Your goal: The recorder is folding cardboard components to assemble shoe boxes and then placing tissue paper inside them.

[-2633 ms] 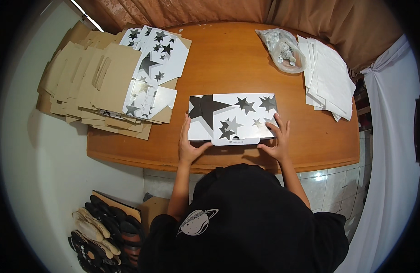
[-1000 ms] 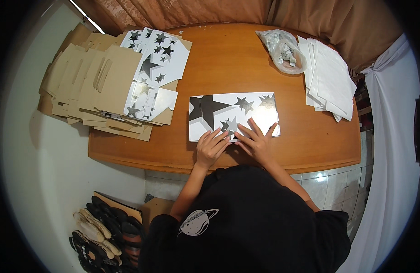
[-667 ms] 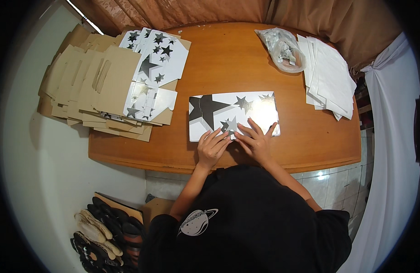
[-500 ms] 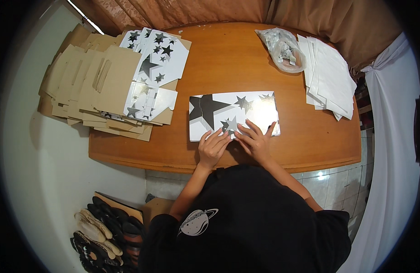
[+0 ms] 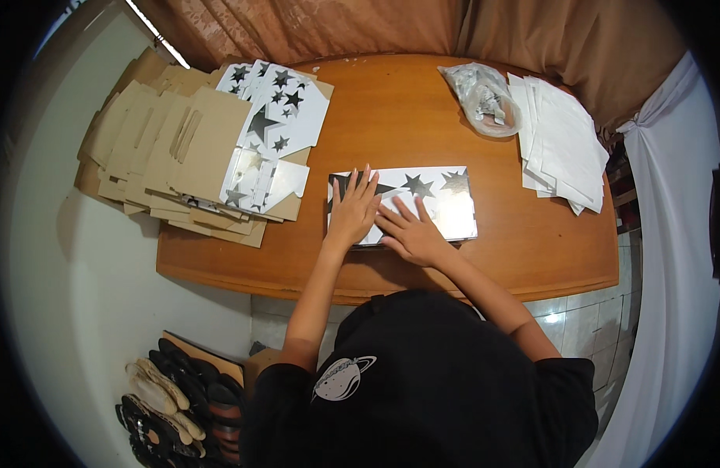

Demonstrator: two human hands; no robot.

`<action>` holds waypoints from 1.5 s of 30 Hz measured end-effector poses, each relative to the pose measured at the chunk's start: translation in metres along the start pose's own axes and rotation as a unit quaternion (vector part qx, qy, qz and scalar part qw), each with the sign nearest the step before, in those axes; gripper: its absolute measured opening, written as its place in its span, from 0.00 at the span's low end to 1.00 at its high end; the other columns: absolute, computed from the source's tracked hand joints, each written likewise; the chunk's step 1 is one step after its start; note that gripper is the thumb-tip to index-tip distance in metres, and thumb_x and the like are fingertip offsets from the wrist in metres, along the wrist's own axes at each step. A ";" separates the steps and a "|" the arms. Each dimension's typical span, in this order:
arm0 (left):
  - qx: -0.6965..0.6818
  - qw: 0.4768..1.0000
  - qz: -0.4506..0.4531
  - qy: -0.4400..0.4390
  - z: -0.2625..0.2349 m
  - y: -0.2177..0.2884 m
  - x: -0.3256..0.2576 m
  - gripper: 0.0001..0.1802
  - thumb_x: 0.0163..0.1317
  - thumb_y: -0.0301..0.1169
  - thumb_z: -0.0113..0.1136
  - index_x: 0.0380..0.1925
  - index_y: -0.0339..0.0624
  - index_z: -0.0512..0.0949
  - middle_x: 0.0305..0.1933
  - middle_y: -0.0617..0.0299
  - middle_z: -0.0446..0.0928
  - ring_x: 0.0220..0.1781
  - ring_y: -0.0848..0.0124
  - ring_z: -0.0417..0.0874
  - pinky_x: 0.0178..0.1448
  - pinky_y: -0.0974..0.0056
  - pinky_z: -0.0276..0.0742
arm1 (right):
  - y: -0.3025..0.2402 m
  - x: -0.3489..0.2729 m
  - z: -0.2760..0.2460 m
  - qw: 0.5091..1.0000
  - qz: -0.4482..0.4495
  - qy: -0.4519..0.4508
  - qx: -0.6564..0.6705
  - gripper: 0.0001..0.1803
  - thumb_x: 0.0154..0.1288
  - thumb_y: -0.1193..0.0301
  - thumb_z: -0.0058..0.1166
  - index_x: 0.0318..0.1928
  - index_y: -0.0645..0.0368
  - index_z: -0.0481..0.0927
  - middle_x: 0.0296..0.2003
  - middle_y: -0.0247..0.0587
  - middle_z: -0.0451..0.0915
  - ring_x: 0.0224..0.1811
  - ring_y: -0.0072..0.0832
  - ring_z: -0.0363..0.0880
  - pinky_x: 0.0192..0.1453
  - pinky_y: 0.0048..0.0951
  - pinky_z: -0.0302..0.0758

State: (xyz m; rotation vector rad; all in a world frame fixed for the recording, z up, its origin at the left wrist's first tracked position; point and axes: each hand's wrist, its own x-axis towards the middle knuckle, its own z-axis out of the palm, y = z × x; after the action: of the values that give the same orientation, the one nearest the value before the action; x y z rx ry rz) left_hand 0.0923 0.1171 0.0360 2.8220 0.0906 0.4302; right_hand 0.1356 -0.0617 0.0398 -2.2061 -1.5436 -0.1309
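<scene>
A flat white cardboard box (image 5: pixel 453 207) with black and silver stars lies on the wooden table in front of me, long side toward me. My left hand (image 5: pixel 355 209) rests flat on its left part, fingers extended toward the far edge and covering much of a large black star. Close beside it, my right hand (image 5: pixel 413 234) presses palm down near the middle of the front edge, fingers stretched out to the upper left. Neither hand grips anything. The box's right third is uncovered and reflects light.
Brown and star-printed cardboard pieces (image 5: pixel 208 140) are piled at the table's left. A clear plastic bag (image 5: pixel 485 101) and loose white sheets (image 5: pixel 564 144) lie at the far right of the wooden table (image 5: pixel 391 117). Several shoes (image 5: pixel 168 398) stand on the floor at lower left.
Both hands have shifted from the box's front edge onto its top. The left hand has moved farther up and slightly left; the right hand has moved left.
</scene>
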 end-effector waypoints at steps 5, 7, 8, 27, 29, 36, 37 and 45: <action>-0.026 0.999 0.005 -0.026 -0.004 0.003 0.000 0.28 0.67 0.48 0.32 0.63 0.50 0.58 0.69 0.59 0.52 0.71 0.57 0.49 0.69 0.42 0.35 | 0.074 0.007 -0.016 0.989 0.087 -0.051 -0.108 0.25 0.67 0.50 0.32 0.63 0.37 0.59 0.66 0.31 0.54 0.70 0.36 0.45 0.67 0.61 0.34; -0.020 0.999 -0.002 -0.037 -0.005 0.003 0.000 0.32 0.63 0.54 0.37 0.64 0.49 0.57 0.70 0.56 0.49 0.71 0.55 0.48 0.68 0.41 0.34 | 0.097 0.005 -0.043 0.964 0.226 -0.052 -0.127 0.26 0.67 0.51 0.33 0.64 0.38 0.58 0.66 0.34 0.54 0.70 0.39 0.44 0.65 0.64 0.32; -0.018 0.999 0.002 -0.038 -0.004 0.004 -0.001 0.32 0.63 0.54 0.37 0.64 0.49 0.57 0.70 0.56 0.49 0.71 0.55 0.48 0.68 0.41 0.34 | 0.105 0.001 -0.052 0.943 0.310 -0.057 -0.107 0.27 0.67 0.51 0.33 0.65 0.41 0.57 0.66 0.37 0.53 0.70 0.41 0.44 0.64 0.66 0.31; 0.102 0.943 0.201 -0.246 0.015 0.127 0.092 0.69 0.09 0.77 0.58 0.64 0.76 0.50 0.68 0.35 0.37 0.67 0.33 0.42 0.61 0.27 0.31 | -0.012 -0.171 -0.048 0.897 0.324 0.140 0.265 0.27 0.67 0.66 0.38 0.65 0.56 0.53 0.62 0.45 0.61 0.66 0.37 0.55 0.70 0.49 0.36; 0.099 0.944 0.207 -0.238 0.021 0.130 0.095 0.69 0.10 0.76 0.59 0.65 0.75 0.50 0.68 0.33 0.40 0.66 0.32 0.45 0.61 0.29 0.35 | -0.001 -0.167 -0.053 0.905 0.310 0.137 0.257 0.27 0.67 0.66 0.38 0.66 0.56 0.53 0.62 0.45 0.61 0.67 0.37 0.55 0.70 0.49 0.36; 0.022 0.967 0.227 -0.116 0.019 0.135 0.079 0.72 0.10 0.71 0.64 0.66 0.67 0.48 0.62 0.31 0.52 0.54 0.35 0.61 0.53 0.43 0.55 | 0.037 -0.149 -0.065 0.918 0.219 0.155 0.291 0.29 0.69 0.63 0.34 0.66 0.61 0.49 0.66 0.49 0.52 0.69 0.40 0.48 0.70 0.42 0.39; 0.011 0.968 0.228 -0.099 0.015 0.139 0.075 0.73 0.10 0.70 0.64 0.66 0.64 0.49 0.62 0.31 0.53 0.53 0.38 0.61 0.52 0.45 0.55 | 0.040 -0.146 -0.067 0.919 0.215 0.151 0.293 0.29 0.69 0.63 0.34 0.66 0.61 0.49 0.66 0.49 0.52 0.69 0.40 0.48 0.70 0.42 0.39; -0.064 0.971 0.222 -0.064 -0.024 0.180 0.053 0.73 0.11 0.68 0.65 0.67 0.58 0.48 0.62 0.32 0.51 0.56 0.39 0.58 0.54 0.45 0.52 | 0.099 -0.168 -0.039 0.851 0.243 0.089 0.457 0.30 0.69 0.56 0.28 0.68 0.52 0.46 0.68 0.46 0.45 0.71 0.43 0.41 0.69 0.51 0.34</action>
State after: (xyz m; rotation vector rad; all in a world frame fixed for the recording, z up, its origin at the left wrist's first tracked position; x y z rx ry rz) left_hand 0.1394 -0.0433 0.1251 2.7198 -0.5841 0.3294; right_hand 0.1699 -0.2514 -0.0090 -1.6367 -0.6539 0.4557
